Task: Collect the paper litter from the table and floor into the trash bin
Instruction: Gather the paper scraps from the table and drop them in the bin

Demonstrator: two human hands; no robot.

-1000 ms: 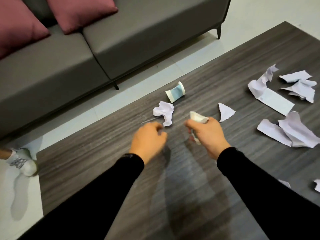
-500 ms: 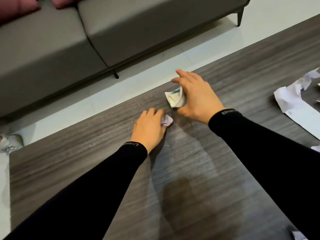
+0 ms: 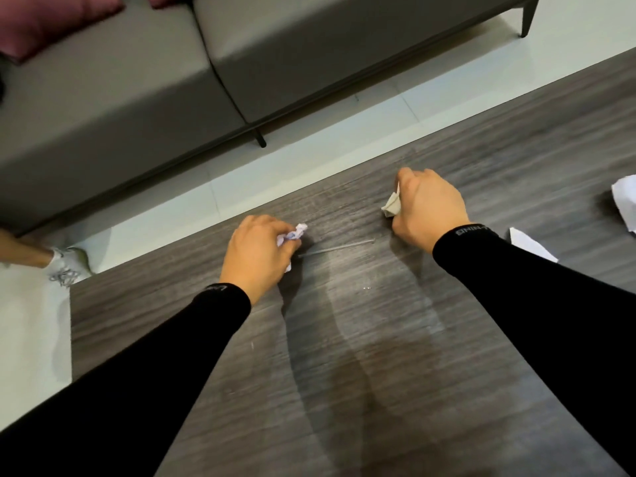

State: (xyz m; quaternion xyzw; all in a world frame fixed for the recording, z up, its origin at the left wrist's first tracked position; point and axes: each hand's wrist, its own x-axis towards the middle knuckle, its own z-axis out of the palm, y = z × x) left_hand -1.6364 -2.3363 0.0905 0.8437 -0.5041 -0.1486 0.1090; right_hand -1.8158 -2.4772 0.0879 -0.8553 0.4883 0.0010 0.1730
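My left hand [image 3: 256,253] is closed around a crumpled white paper [image 3: 293,233] just above the dark wooden table [image 3: 361,390], near its far edge. My right hand [image 3: 428,206] is closed on crushed paper litter [image 3: 392,204], a creased pale wad that sticks out on the thumb side. A thin clear straw [image 3: 335,247] lies flat on the table between the two hands. More white paper scraps lie at the right: one flat piece [image 3: 530,242] beside my right sleeve and one crumpled sheet [image 3: 626,201] at the frame's edge. No trash bin is in view.
A grey sofa [image 3: 241,63] with dark red cushions [image 3: 51,18] stands beyond a strip of pale tiled floor [image 3: 206,187]. Another person's foot in a white sneaker [image 3: 67,266] rests on the floor by the table's left corner.
My right hand has closed over the paper cup and pulled back to the right. My left hand has gathered the crumpled paper into its fist. The straw now lies uncovered.
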